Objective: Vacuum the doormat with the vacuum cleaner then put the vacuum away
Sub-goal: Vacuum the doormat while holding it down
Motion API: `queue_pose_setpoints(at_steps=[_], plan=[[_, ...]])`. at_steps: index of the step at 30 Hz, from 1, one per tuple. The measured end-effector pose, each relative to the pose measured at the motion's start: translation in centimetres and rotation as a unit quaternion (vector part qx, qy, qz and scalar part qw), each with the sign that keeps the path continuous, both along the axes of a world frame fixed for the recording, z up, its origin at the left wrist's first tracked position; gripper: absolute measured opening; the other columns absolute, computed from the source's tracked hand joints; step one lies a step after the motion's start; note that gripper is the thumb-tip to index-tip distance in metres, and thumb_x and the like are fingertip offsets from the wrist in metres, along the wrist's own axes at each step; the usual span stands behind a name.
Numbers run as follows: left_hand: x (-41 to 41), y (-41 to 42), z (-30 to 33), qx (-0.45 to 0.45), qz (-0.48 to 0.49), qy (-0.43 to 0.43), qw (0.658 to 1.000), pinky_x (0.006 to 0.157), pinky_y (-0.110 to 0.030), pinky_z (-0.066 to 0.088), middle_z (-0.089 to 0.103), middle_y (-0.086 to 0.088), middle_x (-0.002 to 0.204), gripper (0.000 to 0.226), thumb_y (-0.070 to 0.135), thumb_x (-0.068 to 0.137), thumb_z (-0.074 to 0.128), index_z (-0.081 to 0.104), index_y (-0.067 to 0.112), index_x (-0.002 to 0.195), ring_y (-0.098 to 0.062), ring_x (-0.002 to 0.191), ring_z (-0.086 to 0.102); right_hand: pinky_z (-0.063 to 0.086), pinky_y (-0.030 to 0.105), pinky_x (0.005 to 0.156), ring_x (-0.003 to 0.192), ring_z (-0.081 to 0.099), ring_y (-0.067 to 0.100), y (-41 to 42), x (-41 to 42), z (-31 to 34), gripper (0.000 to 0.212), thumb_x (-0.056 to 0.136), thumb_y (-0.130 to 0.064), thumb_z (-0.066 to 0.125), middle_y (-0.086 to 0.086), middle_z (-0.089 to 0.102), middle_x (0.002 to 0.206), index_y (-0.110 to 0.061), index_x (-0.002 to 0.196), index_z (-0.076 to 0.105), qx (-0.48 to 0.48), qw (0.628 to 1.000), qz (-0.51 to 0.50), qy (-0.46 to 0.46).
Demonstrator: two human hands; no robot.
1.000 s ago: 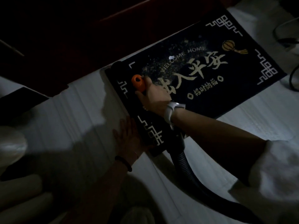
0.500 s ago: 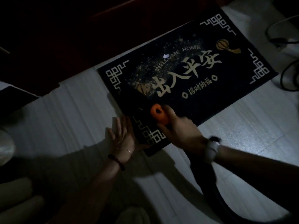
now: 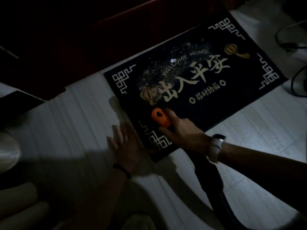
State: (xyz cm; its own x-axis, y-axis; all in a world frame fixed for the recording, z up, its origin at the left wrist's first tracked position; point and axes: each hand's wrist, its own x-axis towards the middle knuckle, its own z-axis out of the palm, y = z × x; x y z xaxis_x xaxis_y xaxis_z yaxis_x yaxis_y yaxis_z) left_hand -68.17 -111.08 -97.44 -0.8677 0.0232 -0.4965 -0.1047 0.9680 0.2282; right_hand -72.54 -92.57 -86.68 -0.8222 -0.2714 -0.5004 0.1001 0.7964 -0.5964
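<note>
A black doormat (image 3: 232,100) with gold lettering and corner patterns lies on the pale floor. Pale crumbs are scattered over its upper left part, with a small white scrap (image 3: 173,60) among them. My right hand (image 3: 181,131) grips the vacuum's orange nozzle handle (image 3: 160,118) over the mat's near left area. The black hose (image 3: 214,185) runs from that hand down to the lower right. My left hand (image 3: 127,145) lies flat, fingers straight, pressing the mat's near left corner and the floor beside it.
A dark wooden door or threshold (image 3: 116,34) borders the mat's far edge. Black cables (image 3: 297,80) loop on the floor at the right. Pale rounded shapes (image 3: 8,151) sit at the left edge. The scene is dim.
My right hand pulled the orange nozzle from the mat's far left corner toward the near edge. In the last half second it has barely moved. My left hand stays on the corner.
</note>
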Motion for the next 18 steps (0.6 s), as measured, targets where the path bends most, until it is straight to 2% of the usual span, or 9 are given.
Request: queue_pose_setpoints(at_steps=[3,4,6,8,10,12,14,17,18], plan=[[0.3,0.1,0.3,-0.039,0.009,0.005,0.999,0.104,-0.062,-0.016,-0.020,-0.014,0.152,0.132,0.090,0.050,0.025,-0.012,0.005,0.144,-0.027,0.133,-0.031,0.054,0.036,0.077,0.083,0.063,0.019,2.1,3.9,0.4,0.061,0.091,-0.044,0.048,0.005,0.061,0.110,-0.030,0.141,0.016,0.021,0.999,0.024,-0.023],[0.3,0.2,0.4,-0.046,0.006,-0.004,0.999,0.105,-0.062,-0.016,-0.017,-0.016,0.153,0.131,0.089,0.053,0.027,-0.009,0.004,0.145,-0.028,0.134,-0.030,0.053,0.034,0.076,0.082,0.062,0.018,2.7,5.1,0.4,0.062,0.091,-0.045,0.047,0.006,0.061,0.112,-0.030,0.142,0.015,0.034,0.999,0.028,-0.028],[0.1,0.4,1.0,-0.035,0.023,-0.021,0.999,0.107,-0.062,-0.015,-0.020,-0.015,0.153,0.125,0.079,0.064,0.047,-0.011,0.004,0.145,-0.029,0.137,-0.029,0.051,0.030,0.073,0.076,0.058,0.015,3.8,7.4,0.3,0.065,0.090,-0.046,0.047,0.004,0.063,0.108,-0.031,0.143,0.012,0.058,0.997,0.030,-0.039],[-0.1,0.7,1.4,-0.017,0.048,-0.023,0.998,0.108,-0.060,-0.016,-0.025,-0.012,0.152,0.128,0.070,0.064,0.060,-0.016,0.007,0.144,-0.027,0.137,-0.029,0.048,0.024,0.066,0.068,0.057,0.009,4.9,9.0,0.3,0.066,0.090,-0.046,0.048,-0.003,0.062,0.096,-0.033,0.143,0.011,0.061,0.996,0.011,-0.057],[0.0,0.9,1.5,-0.016,0.048,-0.022,0.998,0.108,-0.061,-0.016,-0.025,-0.009,0.152,0.127,0.065,0.066,0.065,-0.018,0.008,0.143,-0.026,0.138,-0.028,0.038,0.013,0.055,0.058,0.049,-0.001,5.7,9.6,0.3,0.065,0.090,-0.045,0.048,-0.012,0.052,0.082,-0.034,0.143,0.012,0.059,0.996,-0.013,-0.059],[0.0,1.0,1.6,-0.019,0.031,-0.020,0.999,0.103,-0.058,-0.022,-0.025,-0.007,0.153,0.125,0.063,0.067,0.065,-0.020,0.010,0.143,-0.025,0.138,-0.029,0.034,0.012,0.052,0.055,0.045,-0.004,6.1,9.3,0.6,0.064,0.091,-0.044,0.048,-0.010,0.048,0.081,-0.033,0.144,0.013,0.065,0.997,-0.031,-0.038],[-0.1,1.0,1.8,-0.020,0.007,-0.017,1.000,0.099,-0.053,-0.024,-0.026,-0.005,0.153,0.124,0.063,0.068,0.064,-0.020,0.012,0.143,-0.026,0.137,-0.030,0.041,0.020,0.058,0.057,0.048,0.005,6.8,8.1,0.8,0.062,0.091,-0.041,0.048,-0.004,0.050,0.085,-0.029,0.144,0.017,0.069,0.995,-0.073,-0.011],[-0.3,1.2,2.0,-0.019,-0.023,-0.036,0.999,0.105,-0.056,-0.019,-0.029,-0.003,0.151,0.122,0.064,0.069,0.063,-0.021,0.016,0.143,-0.026,0.136,-0.032,0.054,0.040,0.067,0.064,0.059,0.025,8.8,4.9,0.7,0.058,0.091,-0.039,0.050,0.012,0.063,0.091,-0.025,0.141,0.025,0.066,0.980,-0.183,0.037],[-0.6,1.3,2.1,-0.025,-0.031,-0.047,0.998,0.106,-0.057,-0.017,-0.030,-0.003,0.151,0.122,0.065,0.069,0.062,-0.022,0.016,0.143,-0.026,0.136,-0.032,0.055,0.043,0.068,0.067,0.060,0.028,9.3,4.0,0.7,0.057,0.091,-0.040,0.050,0.016,0.064,0.095,-0.024,0.140,0.025,0.066,0.974,-0.212,0.046]])
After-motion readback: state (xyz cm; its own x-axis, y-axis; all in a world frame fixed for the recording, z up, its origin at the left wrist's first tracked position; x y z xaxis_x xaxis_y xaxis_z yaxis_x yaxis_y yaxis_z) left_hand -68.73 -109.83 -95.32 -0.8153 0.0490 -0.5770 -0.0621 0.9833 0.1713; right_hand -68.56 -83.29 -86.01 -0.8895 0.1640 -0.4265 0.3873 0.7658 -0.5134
